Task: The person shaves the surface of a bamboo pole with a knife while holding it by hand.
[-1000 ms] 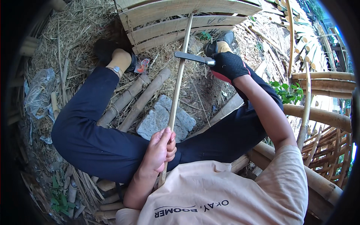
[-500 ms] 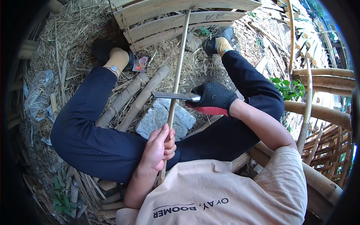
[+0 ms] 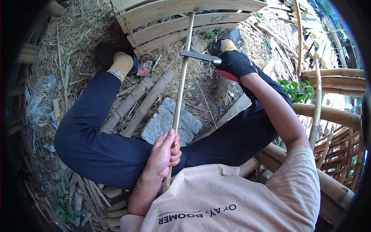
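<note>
Head camera: which hand has the pale, slender wooden strip (image 3: 181, 91)?

The bare left hand (image 3: 163, 156). Its fingers are clenched around the strip near the lower end, thumb laid upward along the wood.

And where does the strip run?

From beside the beige T-shirt (image 3: 247, 197), up between the legs in dark navy trousers (image 3: 96, 150), to the pale slatted wooden crate (image 3: 189, 25). Its far end overlaps a slat; I can't tell whether they touch.

What about the right hand (image 3: 235, 67)?

It wears a black textured glove with red on its underside and grasps a knife with a straight grey metal blade (image 3: 199, 56). The handle is mostly hidden in the fist.

Where is the blade?

Crosswise over the upper part of the strip, its tip just past the left side. How far the edge bites is too small to tell.

What lies below?

A rough, grey, angular stone (image 3: 172, 121), partly behind the strip and just beyond the left hand. Left of it, two weathered round brown poles (image 3: 148, 102) lie slantwise on straw-covered ground (image 3: 85, 42), near a crumpled clear plastic bag (image 3: 41, 98).
</note>
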Demonstrator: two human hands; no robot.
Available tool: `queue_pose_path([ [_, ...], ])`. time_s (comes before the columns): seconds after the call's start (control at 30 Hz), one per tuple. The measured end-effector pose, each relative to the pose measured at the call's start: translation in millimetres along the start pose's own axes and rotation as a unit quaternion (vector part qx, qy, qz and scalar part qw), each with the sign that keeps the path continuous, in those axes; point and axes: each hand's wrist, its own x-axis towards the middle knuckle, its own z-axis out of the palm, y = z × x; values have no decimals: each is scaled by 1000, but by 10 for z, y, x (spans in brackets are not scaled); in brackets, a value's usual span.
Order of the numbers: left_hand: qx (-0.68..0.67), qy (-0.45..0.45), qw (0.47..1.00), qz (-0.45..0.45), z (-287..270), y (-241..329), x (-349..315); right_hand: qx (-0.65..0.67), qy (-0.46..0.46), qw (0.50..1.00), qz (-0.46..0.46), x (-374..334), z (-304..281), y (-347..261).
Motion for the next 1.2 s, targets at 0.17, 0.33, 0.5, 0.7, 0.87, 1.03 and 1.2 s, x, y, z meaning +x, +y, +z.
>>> queue_pose_path([
  [0.17,-16,2,1000,9,-31,34,-12,11,-58,998,13,-106,-201,-275],
  [0.33,-25,0,1000,2,-15,35,-7,86,-200,975,-48,-554,-301,-758],
  [0.5,-13,-3,1000,4,-29,-7,7,88,-229,965,-96,-587,-72,-746],
  [0.7,2,19,1000,13,-21,0,-16,49,-190,979,-61,-410,-60,-716],
  [0.87,0,6,1000,2,31,-17,8,15,-60,998,12,-30,6,2],
  [1.03,-10,14,1000,12,-9,27,-19,-11,-36,999,-5,5,-52,-63],
  [1.2,-27,-1,1000,5,-20,17,-3,79,-172,982,14,-408,-311,-486],
])
